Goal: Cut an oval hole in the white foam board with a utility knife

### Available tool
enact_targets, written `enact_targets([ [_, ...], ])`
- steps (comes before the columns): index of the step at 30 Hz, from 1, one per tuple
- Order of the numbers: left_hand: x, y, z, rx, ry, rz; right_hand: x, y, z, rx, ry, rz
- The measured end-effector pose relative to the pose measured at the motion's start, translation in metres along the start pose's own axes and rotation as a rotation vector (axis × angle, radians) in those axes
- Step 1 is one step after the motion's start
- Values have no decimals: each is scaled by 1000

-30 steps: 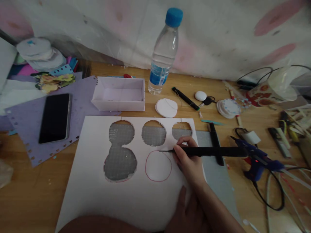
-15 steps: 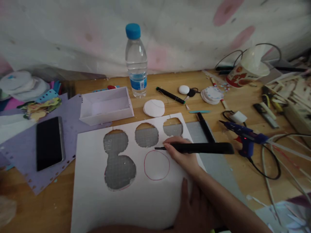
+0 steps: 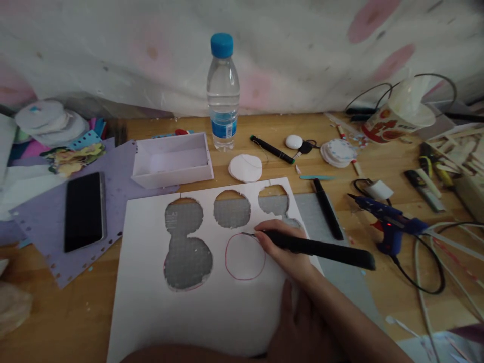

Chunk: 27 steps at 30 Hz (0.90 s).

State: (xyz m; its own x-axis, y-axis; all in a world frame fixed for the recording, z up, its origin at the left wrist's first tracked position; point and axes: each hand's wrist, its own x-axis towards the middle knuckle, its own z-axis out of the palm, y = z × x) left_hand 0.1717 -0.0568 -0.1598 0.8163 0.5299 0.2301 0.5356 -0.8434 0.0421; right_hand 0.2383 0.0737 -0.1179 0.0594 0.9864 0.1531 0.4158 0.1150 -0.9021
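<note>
My right hand (image 3: pixel 283 247) is closed around a black craft knife (image 3: pixel 321 247). Its thin tip lies at the top of a red circle drawn on a white board (image 3: pixel 143 312), seemingly touching it. Around that circle the board has several round cut-outs with rough edges, two of them joined at the left. My left hand (image 3: pixel 298 322) rests on the board below the right forearm, fingers stretched out and partly in shadow. A grey cutting mat (image 3: pixel 340 272) shows under the board. Just behind the board lie white cut discs (image 3: pixel 245 168).
Behind stand a water bottle (image 3: pixel 223 96) and a white open box (image 3: pixel 172 161). At left, a phone (image 3: pixel 83 212) lies on purple paper (image 3: pixel 56 262). A blue glue gun (image 3: pixel 389 222), a black marker (image 3: pixel 327 209), cables and a paper cup (image 3: pixel 393 121) occupy the right.
The knife's handle has swung down toward me at its rear end, and its tip has come to the circle's line. The whole view has shifted slightly. My left hand stays on the board.
</note>
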Motion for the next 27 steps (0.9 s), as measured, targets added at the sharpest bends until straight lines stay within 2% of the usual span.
enact_targets([
  [3,3,2,-1,37,140,-150,-2,0,0,-20,8,-44],
  [10,4,6,2,23,178,-203,-2,2,1,-36,23,-67],
  [15,5,7,2,-30,190,-190,-3,1,1,-50,11,-82],
  [22,0,4,3,-47,205,-144,3,1,-15,-102,-179,-185],
  [27,-2,3,3,-36,177,-124,2,11,-21,-91,-211,-248],
])
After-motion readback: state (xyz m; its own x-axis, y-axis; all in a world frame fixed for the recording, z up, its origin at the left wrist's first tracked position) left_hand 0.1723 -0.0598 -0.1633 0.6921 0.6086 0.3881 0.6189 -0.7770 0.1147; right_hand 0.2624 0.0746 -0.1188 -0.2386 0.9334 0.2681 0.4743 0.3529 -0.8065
